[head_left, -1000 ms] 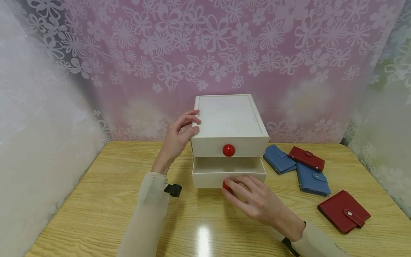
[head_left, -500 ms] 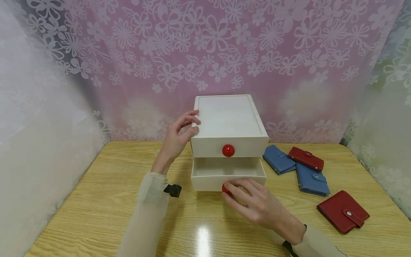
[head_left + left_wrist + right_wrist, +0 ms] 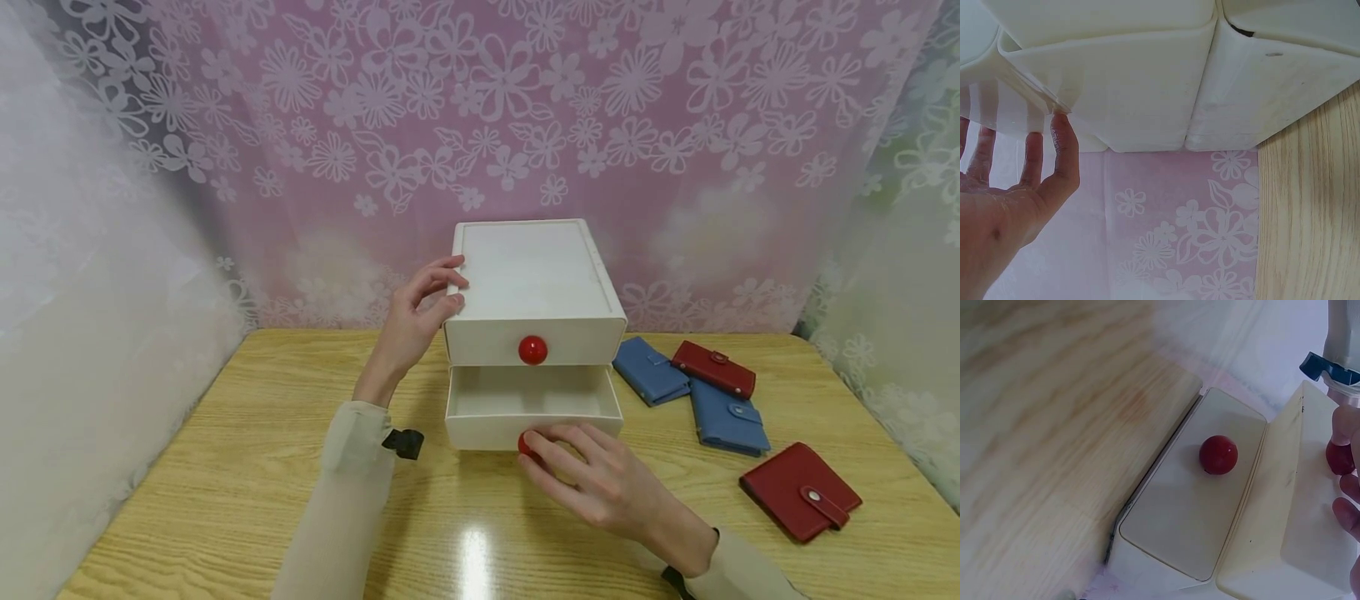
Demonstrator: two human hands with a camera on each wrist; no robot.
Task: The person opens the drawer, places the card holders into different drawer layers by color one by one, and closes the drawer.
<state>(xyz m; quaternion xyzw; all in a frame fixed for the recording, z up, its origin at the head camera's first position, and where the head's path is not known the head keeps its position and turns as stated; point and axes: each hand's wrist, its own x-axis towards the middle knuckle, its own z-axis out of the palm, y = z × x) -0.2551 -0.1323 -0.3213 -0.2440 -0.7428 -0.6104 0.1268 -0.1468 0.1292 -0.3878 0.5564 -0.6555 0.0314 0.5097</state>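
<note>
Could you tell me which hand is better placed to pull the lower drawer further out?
The right hand: it already pinches the lower drawer's red knob, while the left hand braces the white drawer box.

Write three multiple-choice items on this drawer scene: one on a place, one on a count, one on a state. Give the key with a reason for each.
1. Where do the wallets lie?
A. On the table, right of the drawer unit
B. Inside the lower drawer
C. On top of the drawer unit

2. How many wallets are red?
A. One
B. Two
C. Four

3. How does the lower drawer stand?
A. Fully closed
B. Pulled part way out
C. Lifted off the table

Key:
1 A: the wallets, such as the blue one, lie on the table to the right of the drawer unit.
2 B: one red wallet lies among the blue ones, another nearer the table's front edge.
3 B: the lower drawer juts out with its inside showing, while the right hand holds its red knob.
</note>
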